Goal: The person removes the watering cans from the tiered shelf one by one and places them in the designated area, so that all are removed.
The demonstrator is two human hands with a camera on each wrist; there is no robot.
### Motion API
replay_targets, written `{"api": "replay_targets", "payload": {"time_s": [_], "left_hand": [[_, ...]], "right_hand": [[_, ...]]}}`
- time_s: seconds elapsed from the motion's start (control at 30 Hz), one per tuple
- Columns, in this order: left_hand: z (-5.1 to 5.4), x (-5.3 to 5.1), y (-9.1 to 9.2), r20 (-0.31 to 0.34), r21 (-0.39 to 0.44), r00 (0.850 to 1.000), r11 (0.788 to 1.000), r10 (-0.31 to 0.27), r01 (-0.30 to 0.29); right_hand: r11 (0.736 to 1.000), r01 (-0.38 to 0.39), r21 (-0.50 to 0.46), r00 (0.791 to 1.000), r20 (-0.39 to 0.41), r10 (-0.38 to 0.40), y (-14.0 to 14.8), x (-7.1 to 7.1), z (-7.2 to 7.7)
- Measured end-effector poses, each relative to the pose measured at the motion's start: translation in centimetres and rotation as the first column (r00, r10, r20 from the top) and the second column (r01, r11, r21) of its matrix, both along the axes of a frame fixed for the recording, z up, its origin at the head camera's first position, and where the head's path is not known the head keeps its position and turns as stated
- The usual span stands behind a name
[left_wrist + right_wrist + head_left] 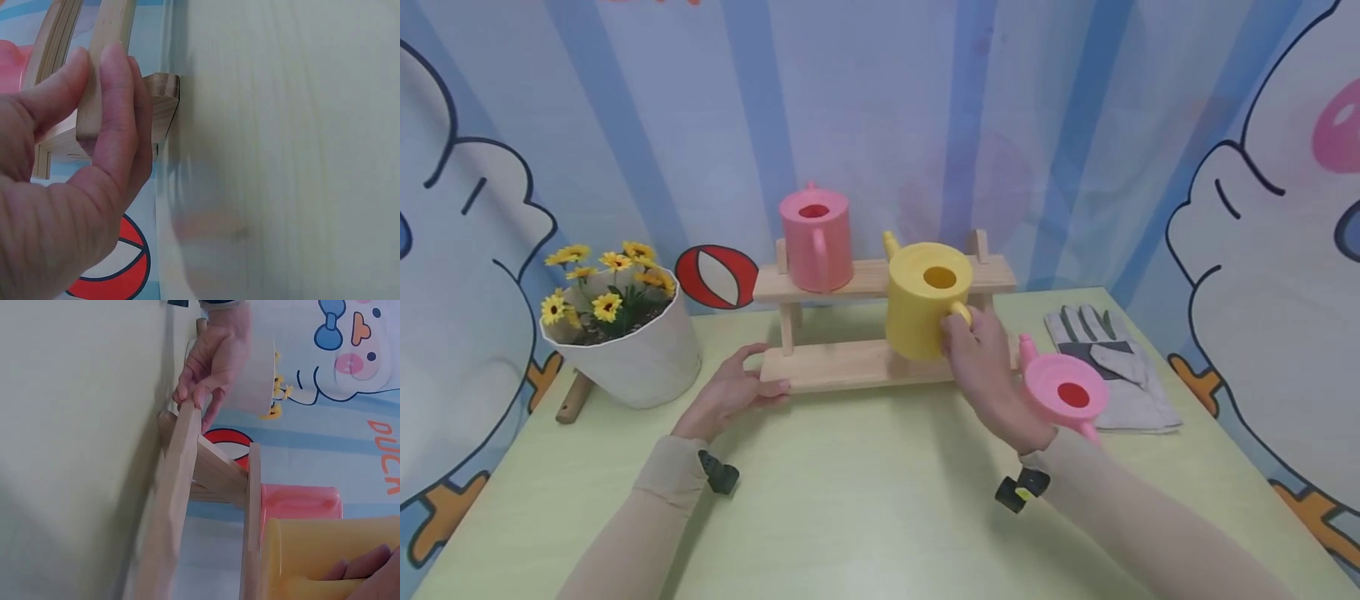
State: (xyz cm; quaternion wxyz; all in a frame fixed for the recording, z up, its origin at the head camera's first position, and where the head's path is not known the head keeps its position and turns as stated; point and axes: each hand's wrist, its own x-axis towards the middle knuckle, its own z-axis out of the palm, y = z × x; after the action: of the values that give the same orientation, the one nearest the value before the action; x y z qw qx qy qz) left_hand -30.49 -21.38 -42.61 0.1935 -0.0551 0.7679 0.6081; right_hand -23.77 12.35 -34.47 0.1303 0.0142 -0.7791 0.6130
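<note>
My right hand grips the handle of a yellow watering can, which is in front of the right half of a two-tier wooden shelf. In the right wrist view the yellow can appears beside the upper board. With thumb and fingers, my left hand pinches the left end of the lower board; the left wrist view shows this hand around the board's end. One pink watering can stands on the upper tier at the left. Another pink watering can is on the table, partly behind my right wrist.
A white pot with yellow flowers stands at the left, with a wooden handle sticking out beside it. Grey-white gloves lie at the right of the table. A cartoon-printed cloth hangs behind the shelf.
</note>
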Motion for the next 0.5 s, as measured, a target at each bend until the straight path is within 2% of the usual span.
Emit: {"api": "replay_targets", "payload": {"time_s": [0.23, 0.37, 0.5], "left_hand": [[0.4, 0.2, 0.1, 0.006, -0.004, 1.0, 1.0, -0.001, 0.001], [0.3, 0.1, 0.1, 0.004, 0.013, 1.0, 1.0, 0.003, -0.003], [0.1, 0.1, 0.1, -0.001, 0.028, 1.0, 1.0, 0.003, -0.003]], "right_hand": [[0.998, -0.028, 0.053, 0.986, 0.167, 0.019, 1.0, 2.7, -0.8], [1.0, -0.015, 0.017, 0.976, 0.218, 0.011, 1.4, 3.9, -1.5], [0.999, 0.008, -0.032, 0.973, 0.23, -0.001, 1.8, 5.1, -2.4]]}}
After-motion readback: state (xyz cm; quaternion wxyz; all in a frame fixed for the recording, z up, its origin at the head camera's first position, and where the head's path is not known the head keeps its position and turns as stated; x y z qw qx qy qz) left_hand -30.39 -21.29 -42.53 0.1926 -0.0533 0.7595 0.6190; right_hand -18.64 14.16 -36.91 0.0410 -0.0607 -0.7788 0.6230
